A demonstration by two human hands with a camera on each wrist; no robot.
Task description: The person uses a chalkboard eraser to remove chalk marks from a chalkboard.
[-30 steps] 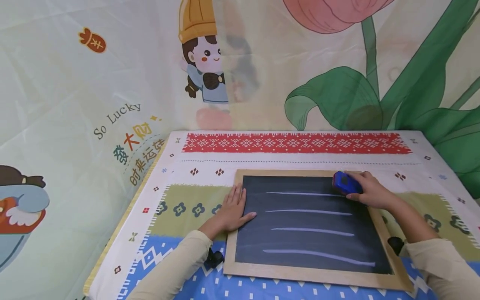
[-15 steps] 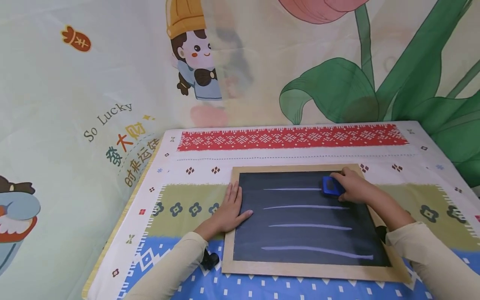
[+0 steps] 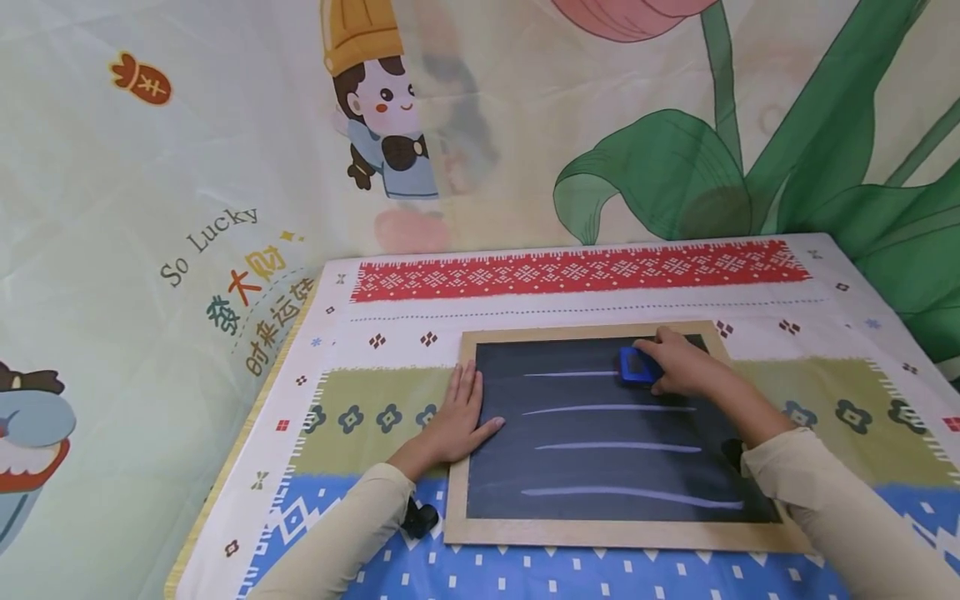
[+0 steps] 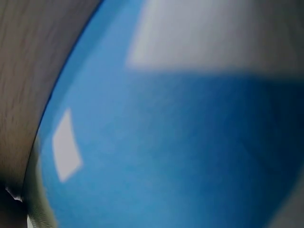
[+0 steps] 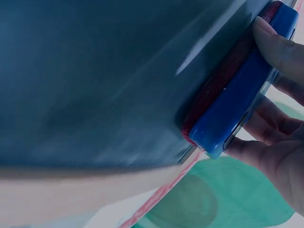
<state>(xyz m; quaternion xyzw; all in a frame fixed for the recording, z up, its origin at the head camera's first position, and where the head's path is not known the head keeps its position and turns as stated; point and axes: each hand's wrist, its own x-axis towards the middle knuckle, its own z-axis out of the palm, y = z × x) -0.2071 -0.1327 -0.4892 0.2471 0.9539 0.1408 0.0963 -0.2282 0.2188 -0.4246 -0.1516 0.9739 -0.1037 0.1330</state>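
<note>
Right hand [image 3: 678,367] gripping blue eraser [image 3: 636,365] at right end of top chalk line [image 3: 570,374], line stretching leftward toward flat left hand [image 3: 457,417] on chalkboard [image 3: 600,442] frame.

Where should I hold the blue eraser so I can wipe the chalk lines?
Probably hold the blue eraser by its hard plastic back, coming from above, fingers on one long edge and thumb on the other. The right hand holds it that way, so the red felt lies flat on the chalkboard.
</note>
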